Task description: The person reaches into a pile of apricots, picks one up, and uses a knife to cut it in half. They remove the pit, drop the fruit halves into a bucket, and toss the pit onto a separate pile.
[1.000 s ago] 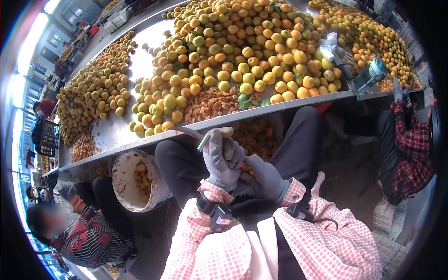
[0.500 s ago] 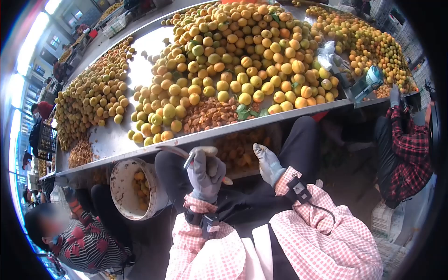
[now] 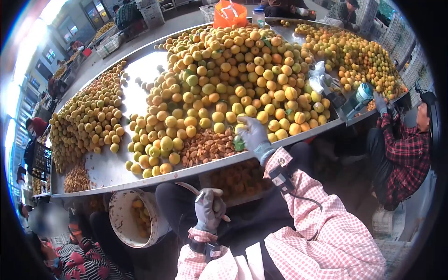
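My left hand (image 3: pixel 209 211), in a grey glove, is closed in front of my knee around a knife, its thin curved blade (image 3: pixel 187 187) pointing left. The knife's pinkish end pokes out below my fingers. Stretched over the table's front edge, my gloved right hand (image 3: pixel 256 136) has its fingers bent over a yellow apricot (image 3: pixel 240 128) at the front of the big apricot heap (image 3: pixel 228 70); its grip is partly hidden. Just left of that hand lies a pile of brown pits (image 3: pixel 210 146), with a green leaf (image 3: pixel 239 143) beside it.
A white bucket (image 3: pixel 122 219) with apricots inside stands below the metal table's rim (image 3: pixel 140 185). An orange bag (image 3: pixel 229 15) and a bottle (image 3: pixel 258 17) are at the far edge. A co-worker in a checked shirt (image 3: pixel 408 144) sits at right, another person (image 3: pixel 79 254) at lower left.
My right hand has gone from above my lap up and forward to the apricots, its fingers closing on one. My left hand keeps the knife and sits lower. The view has tilted up.
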Demonstrator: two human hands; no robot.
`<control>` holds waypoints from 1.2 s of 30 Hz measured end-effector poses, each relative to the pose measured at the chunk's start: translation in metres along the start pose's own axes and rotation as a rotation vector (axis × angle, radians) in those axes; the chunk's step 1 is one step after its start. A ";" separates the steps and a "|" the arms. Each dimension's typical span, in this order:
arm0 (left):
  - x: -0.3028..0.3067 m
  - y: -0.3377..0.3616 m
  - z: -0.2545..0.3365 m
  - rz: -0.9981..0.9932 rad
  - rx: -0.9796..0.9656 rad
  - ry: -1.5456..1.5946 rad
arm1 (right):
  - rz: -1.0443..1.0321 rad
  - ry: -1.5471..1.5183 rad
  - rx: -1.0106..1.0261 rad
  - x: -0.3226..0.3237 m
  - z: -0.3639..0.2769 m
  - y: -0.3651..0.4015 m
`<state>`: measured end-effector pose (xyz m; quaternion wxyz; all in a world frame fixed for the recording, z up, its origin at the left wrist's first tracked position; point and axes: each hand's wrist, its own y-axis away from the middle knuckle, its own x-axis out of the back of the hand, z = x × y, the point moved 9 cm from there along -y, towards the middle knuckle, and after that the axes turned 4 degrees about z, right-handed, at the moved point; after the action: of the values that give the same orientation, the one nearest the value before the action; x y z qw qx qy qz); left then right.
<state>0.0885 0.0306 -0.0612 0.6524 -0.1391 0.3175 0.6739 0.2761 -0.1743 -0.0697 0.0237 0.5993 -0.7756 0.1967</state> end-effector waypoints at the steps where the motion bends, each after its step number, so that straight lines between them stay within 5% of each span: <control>1: 0.004 -0.001 -0.004 0.015 0.030 -0.003 | -0.005 0.016 -0.082 0.010 0.008 -0.013; 2: 0.007 -0.002 -0.009 0.032 0.063 -0.005 | -0.011 0.032 -0.167 0.021 0.012 -0.022; 4: 0.013 -0.006 -0.017 0.051 0.104 0.003 | 0.028 0.595 0.020 0.048 -0.007 -0.039; 6: 0.021 -0.007 -0.030 0.109 0.209 -0.062 | -0.223 1.114 0.080 0.042 0.000 -0.044; 12: 0.025 -0.015 -0.045 0.140 0.336 -0.257 | -0.406 1.310 0.104 0.045 0.011 -0.052; 14: 0.025 -0.016 -0.041 0.155 0.289 -0.353 | -0.271 0.714 0.196 0.061 -0.009 -0.040; 15: 0.025 -0.016 -0.042 0.158 0.294 -0.355 | -0.310 0.185 -0.178 0.066 -0.010 -0.025; 17: 0.022 -0.022 -0.036 0.176 0.194 -0.452 | -0.494 -0.708 -0.470 0.048 -0.031 0.024; 18: 0.025 -0.025 -0.044 0.180 0.198 -0.456 | -0.620 -0.872 -0.615 0.041 -0.053 0.056; 20: 0.017 -0.034 -0.027 0.107 -0.202 -0.819 | -0.732 -0.852 -0.755 0.025 -0.061 0.113; 22: 0.005 -0.030 -0.016 0.110 -0.172 -1.028 | -0.723 -0.829 -0.793 0.013 -0.069 0.155; 24: -0.027 -0.019 -0.008 -0.005 -0.468 -1.648 | -0.539 -0.573 -0.487 0.006 -0.063 0.173; 25: -0.031 -0.017 -0.012 -0.063 -0.407 -1.740 | -0.384 -0.538 -0.331 0.012 -0.073 0.173; 28: -0.053 0.000 -0.009 -0.129 -0.452 -1.690 | -0.326 -0.538 -0.517 0.019 -0.056 0.184; 30: -0.053 0.011 -0.017 -0.267 -0.291 -1.641 | -0.336 -0.537 -0.476 0.030 -0.061 0.177; 32: -0.043 0.032 -0.061 -0.396 0.436 -0.453 | -0.555 -0.486 -0.438 0.032 -0.076 0.179; 36: -0.049 0.047 -0.049 -0.407 0.510 -0.275 | -0.590 -0.298 -0.393 0.057 -0.077 0.181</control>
<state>0.0372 -0.0355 -0.0566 0.8238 0.0601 0.3505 0.4415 0.0747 -0.1641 -0.0336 0.0809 0.8027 -0.5877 -0.0604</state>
